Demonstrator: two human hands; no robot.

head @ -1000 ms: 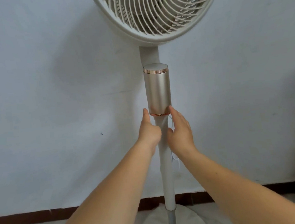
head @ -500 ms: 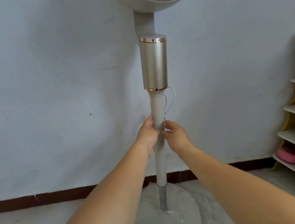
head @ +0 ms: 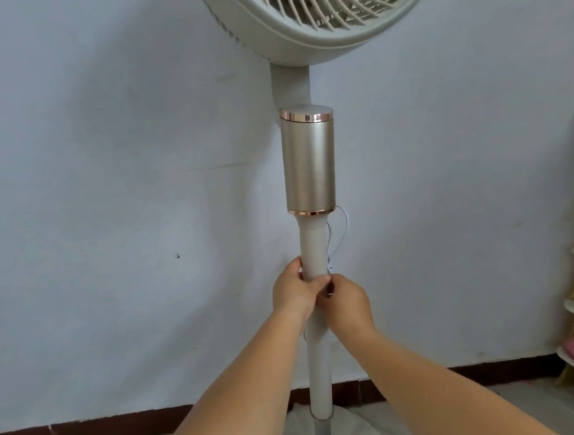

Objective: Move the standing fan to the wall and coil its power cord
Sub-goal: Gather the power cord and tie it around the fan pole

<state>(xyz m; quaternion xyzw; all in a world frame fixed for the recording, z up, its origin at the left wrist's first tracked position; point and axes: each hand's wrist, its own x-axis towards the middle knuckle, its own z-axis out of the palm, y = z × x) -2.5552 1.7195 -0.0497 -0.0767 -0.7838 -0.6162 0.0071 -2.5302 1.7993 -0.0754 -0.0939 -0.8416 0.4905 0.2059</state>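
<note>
Gripping one fan pole (head: 311, 249): left hand (head: 293, 294), right hand (head: 349, 303), fingers curled; one cord (head: 343, 233).

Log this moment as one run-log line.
fan pole: upright by wall | left hand: grips pole | right hand: at pole, fingers curled | power cord: loops beside pole, coil not visible

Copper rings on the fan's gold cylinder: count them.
2. One copper ring circles the gold cylinder's top edge, the other its bottom edge, above the pole.
</note>
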